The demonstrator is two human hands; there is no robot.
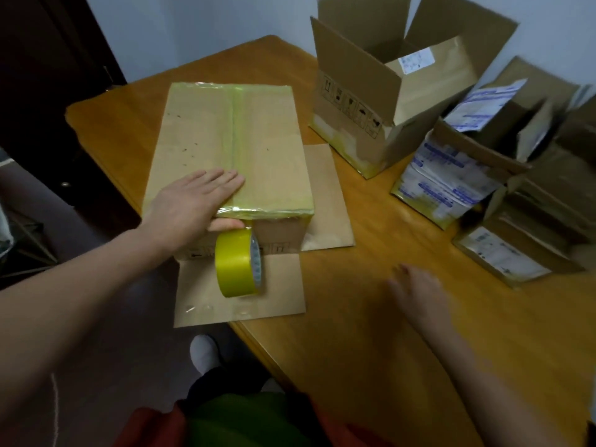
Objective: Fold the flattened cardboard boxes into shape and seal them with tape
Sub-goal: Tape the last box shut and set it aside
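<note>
**One box taped on its upward face, roll not yet cut free**

The box in hand (267, 150) stands near the left edge of the table (371, 317), folded into shape. Its upward face is closed. Yellowish tape runs down the centre seam (237, 130) and along both short edges, so this face looks sealed. Two flaps lie flat on the tabletop, a near flap (225, 304) overhanging the near edge and a side flap (329, 195) to the right. That suggests the face against the table is open and will need closing later.

The left hand (190, 201) lies flat on top of the box at its near edge. Its fingers are straight and close together and press on the tape, while the thumb reaches down over the edge onto the front wall. Just below the thumb the tape roll (233, 262) hangs against that wall and over the near flap, apparently joined to the box by its strip. Tearing or cutting it free looks like the step in hand.

The right hand (419, 288) hovers over bare table towards the near edge. It is blurred, loosely spread and holds nothing.

At the far edge an open box (351, 101) stands with its top flaps up. Labelled boxes (451, 175) crowd the right edge — how many are finished I cannot tell.
</note>
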